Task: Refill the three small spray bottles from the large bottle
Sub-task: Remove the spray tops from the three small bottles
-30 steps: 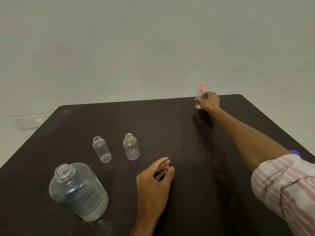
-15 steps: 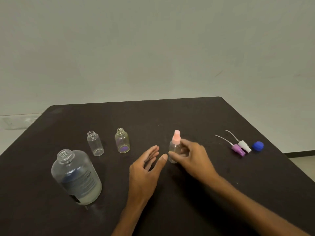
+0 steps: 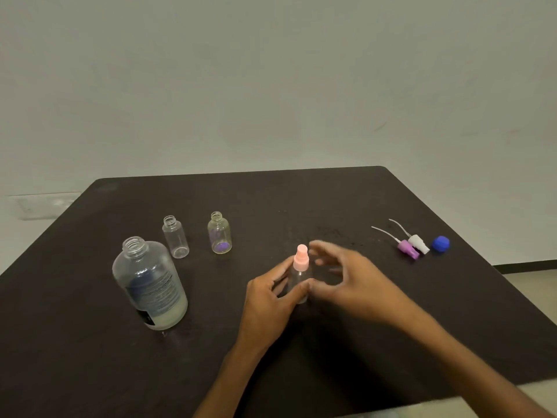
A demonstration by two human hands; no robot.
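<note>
The clear pink-capped spray bottle (image 3: 300, 274) stands upright between both hands: left hand (image 3: 271, 300) grips it, right hand (image 3: 346, 279) open, blurred.

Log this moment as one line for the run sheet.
left hand grips pink-capped spray bottle | right hand open beside it | two small bottles uncapped | large bottle open, untouched

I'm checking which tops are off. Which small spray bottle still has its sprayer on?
The one between the hands, the pink-topped bottle. The other two, the clear bottle and the purple-bottomed bottle, stand with bare open necks.
</note>
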